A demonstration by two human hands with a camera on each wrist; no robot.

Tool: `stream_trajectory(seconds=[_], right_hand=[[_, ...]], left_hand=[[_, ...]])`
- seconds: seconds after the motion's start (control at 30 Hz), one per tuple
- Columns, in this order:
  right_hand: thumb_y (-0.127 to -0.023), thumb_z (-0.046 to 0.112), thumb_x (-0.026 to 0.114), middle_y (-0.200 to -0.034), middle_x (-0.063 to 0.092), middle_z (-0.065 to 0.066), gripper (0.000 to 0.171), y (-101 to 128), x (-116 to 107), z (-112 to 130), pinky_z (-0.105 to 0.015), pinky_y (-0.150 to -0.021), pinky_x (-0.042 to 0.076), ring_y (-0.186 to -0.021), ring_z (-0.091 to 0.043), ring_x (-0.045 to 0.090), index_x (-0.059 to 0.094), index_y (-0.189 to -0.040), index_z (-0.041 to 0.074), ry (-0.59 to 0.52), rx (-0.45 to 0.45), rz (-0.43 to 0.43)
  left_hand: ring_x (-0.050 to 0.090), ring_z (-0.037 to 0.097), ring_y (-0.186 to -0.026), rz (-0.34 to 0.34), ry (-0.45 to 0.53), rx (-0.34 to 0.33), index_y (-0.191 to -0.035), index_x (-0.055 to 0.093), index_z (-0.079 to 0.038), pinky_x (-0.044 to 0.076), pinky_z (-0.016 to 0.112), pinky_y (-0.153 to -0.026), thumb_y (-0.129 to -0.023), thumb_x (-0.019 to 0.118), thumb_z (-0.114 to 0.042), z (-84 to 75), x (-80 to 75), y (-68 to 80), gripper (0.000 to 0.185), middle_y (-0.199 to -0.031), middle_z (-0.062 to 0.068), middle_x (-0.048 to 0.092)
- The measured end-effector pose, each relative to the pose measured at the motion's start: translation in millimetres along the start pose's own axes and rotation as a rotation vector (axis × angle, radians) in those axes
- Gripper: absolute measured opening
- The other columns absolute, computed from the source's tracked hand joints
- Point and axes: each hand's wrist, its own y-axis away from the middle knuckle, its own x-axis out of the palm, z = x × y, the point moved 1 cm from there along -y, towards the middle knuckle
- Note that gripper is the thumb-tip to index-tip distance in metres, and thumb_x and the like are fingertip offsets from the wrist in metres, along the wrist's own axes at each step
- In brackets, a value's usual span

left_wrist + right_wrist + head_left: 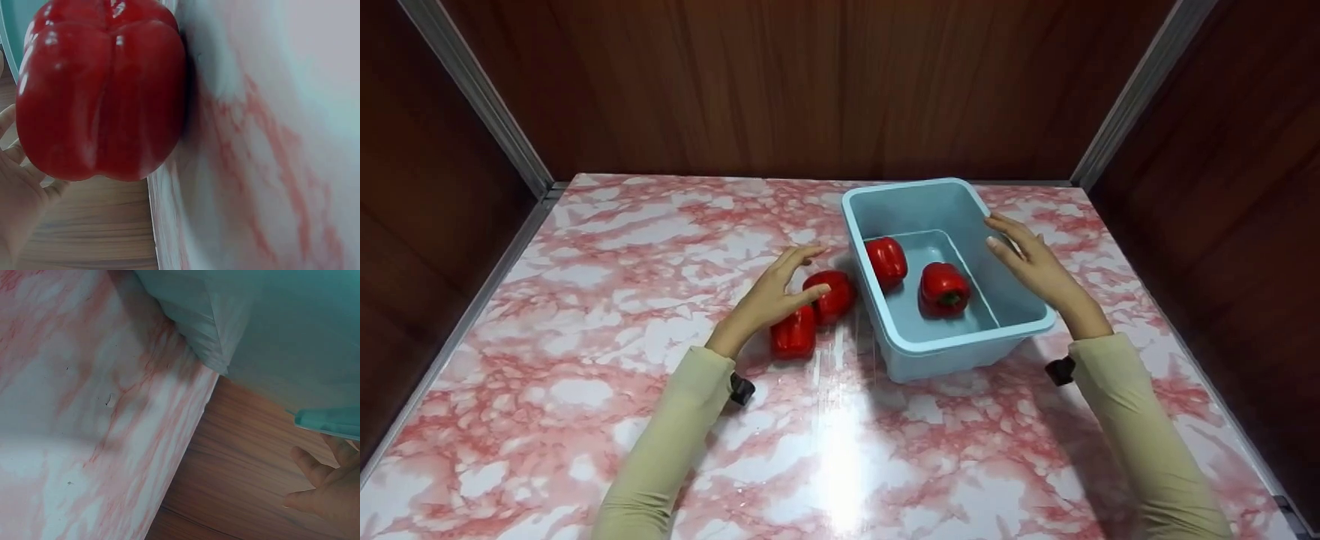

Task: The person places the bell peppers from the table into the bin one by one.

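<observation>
1. Two peppers lie inside the bin [952, 352]: one [886, 261] by its left wall, another [943, 288] mid-floor. Two more sit on the table [585, 360] just left of it.
2. Left hand [771, 296] rests over the farther table pepper [832, 295], fingers loosely spread, thumb touching it, not yet gripping; the nearer pepper [793, 334] lies by the wrist.
3. Right hand [1035, 262] steadies the bin's right rim, fingers straight.
4. Judged step: loading peppers. Next calls for closing the fingers round the pepper, then lifting it over the wall.

Four peppers [943, 288] glossy red, one with green stem. Bin [1020, 311] pale blue. Tabletop [607, 315] white with pink-red marble veins. Walls [810, 82] dark brown wood grain. Sleeves [1140, 420] pale beige-yellow. Corner posts [472, 82] grey metal.
</observation>
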Motion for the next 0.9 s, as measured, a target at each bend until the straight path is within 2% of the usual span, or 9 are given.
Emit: stream_trajectory(seconds=[0.33, 0.57, 0.7, 0.9], right_hand=[[-0.095, 0.043, 0.047, -0.151, 0.026, -0.009, 0.054, -0.3, 0.8, -0.2, -0.056, -0.109, -0.013, -0.141, -0.028, 0.014, 0.038, -0.142, 0.019, 0.003, -0.012, -0.013], [-0.095, 0.04, 0.048, -0.151, 0.026, -0.008, 0.052, -0.1, 1.1, 0.0, -0.057, -0.108, -0.014, -0.141, -0.028, 0.014, 0.039, -0.141, 0.017, 0.0, -0.032, -0.014], [-0.095, 0.042, 0.047, -0.152, 0.024, -0.007, 0.053, 0.4, 0.7, 0.8, -0.056, -0.108, -0.015, -0.142, -0.028, 0.012, 0.037, -0.142, 0.019, 0.009, -0.011, -0.003], [-0.094, 0.046, 0.045, -0.153, 0.021, -0.005, 0.055, 2.6, 0.0, 3.4, -0.054, -0.108, -0.016, -0.142, -0.029, 0.01, 0.035, -0.143, 0.023, 0.011, 0.027, 0.011]], left_hand=[[0.044, 0.014, -0.116, 0.001, -0.007, 0.021, -0.138, 0.037, -0.036, 0.041, 0.046, -0.097, -0.085, 0.06, -0.048, 1.0, 3.0, 2.9, 0.059, -0.134, -0.002, 0.045], [0.045, 0.023, -0.118, 0.004, -0.001, 0.018, -0.139, 0.04, -0.024, 0.039, 0.048, -0.099, -0.085, 0.061, -0.048, 3.7, 2.6, 6.4, 0.063, -0.134, -0.003, 0.044], [0.045, 0.023, -0.118, -0.004, -0.004, 0.021, -0.138, 0.041, -0.019, 0.04, 0.047, -0.099, -0.084, 0.062, -0.048, 3.6, 2.5, 8.0, 0.064, -0.134, -0.005, 0.043], [0.045, 0.021, -0.118, -0.005, -0.005, 0.007, -0.139, 0.041, -0.018, 0.041, 0.047, -0.098, -0.083, 0.063, -0.048, 4.5, 2.0, 10.2, 0.066, -0.134, -0.006, 0.043]])
